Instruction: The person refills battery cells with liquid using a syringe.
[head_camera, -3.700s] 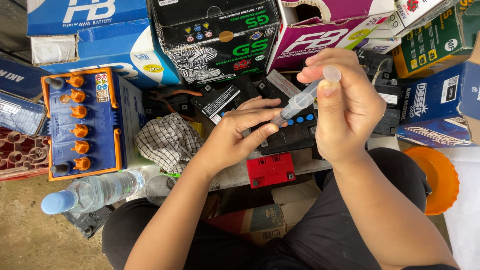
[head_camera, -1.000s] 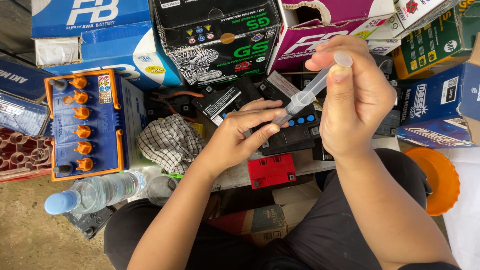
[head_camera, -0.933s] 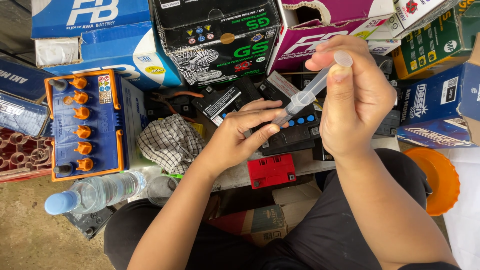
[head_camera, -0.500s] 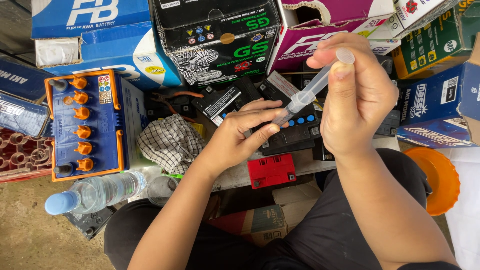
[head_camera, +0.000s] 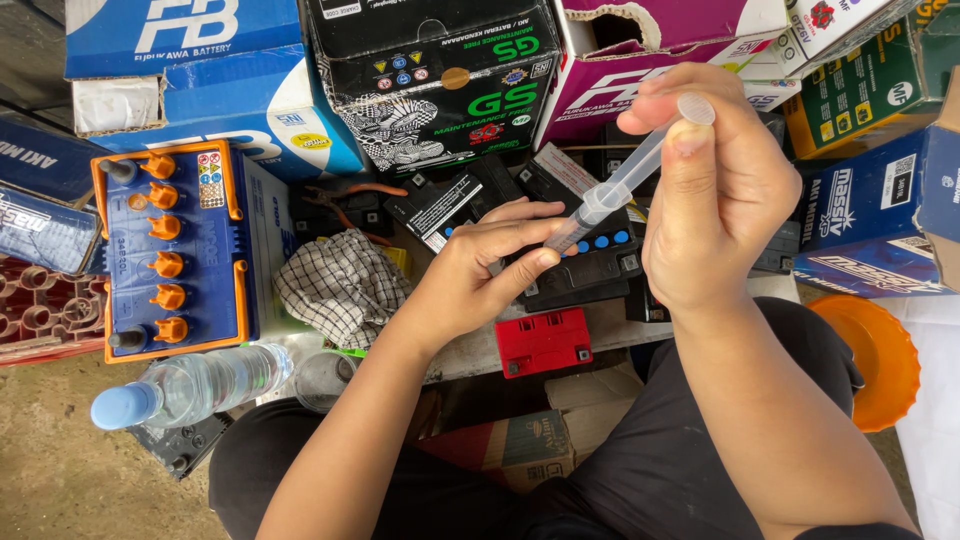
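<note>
Clearly the step in hand is work with a clear plastic syringe (head_camera: 625, 180) over a small black battery (head_camera: 590, 262); the right hand (head_camera: 715, 190) grips the upper end, its thumb laid along the plunger rod below the round cap and its fingers curled behind, while the left hand (head_camera: 480, 275) pinches the lower barrel between thumb and forefinger, steadying the tip just above the row of blue caps (head_camera: 598, 241) on the battery's top; whether the tip touches a cell opening I cannot tell, since the left fingertips hide it. The syringe slants from about one o'clock down toward seven o'clock, near the middle of the view; the battery sits on the bench (head_camera: 465, 350) directly under both hands. At nine o'clock of the hands stands a larger blue battery (head_camera: 175, 250) with a line of orange caps, and between it and the left hand lies a checked cloth (head_camera: 340, 282); at seven o'clock a water bottle (head_camera: 185, 385) with a pale blue cap lies on its side; a red battery lid (head_camera: 542, 340) rests just below the left hand, at six o'clock; printed cartons (head_camera: 430, 75) crowd twelve o'clock; an orange bowl (head_camera: 880, 360) sits at four o'clock. By my judgement the next move calls for a slow, even plunger stroke while the left hand keeps the tip fixed over one cell, since a slip could spill liquid across the battery top.
</note>
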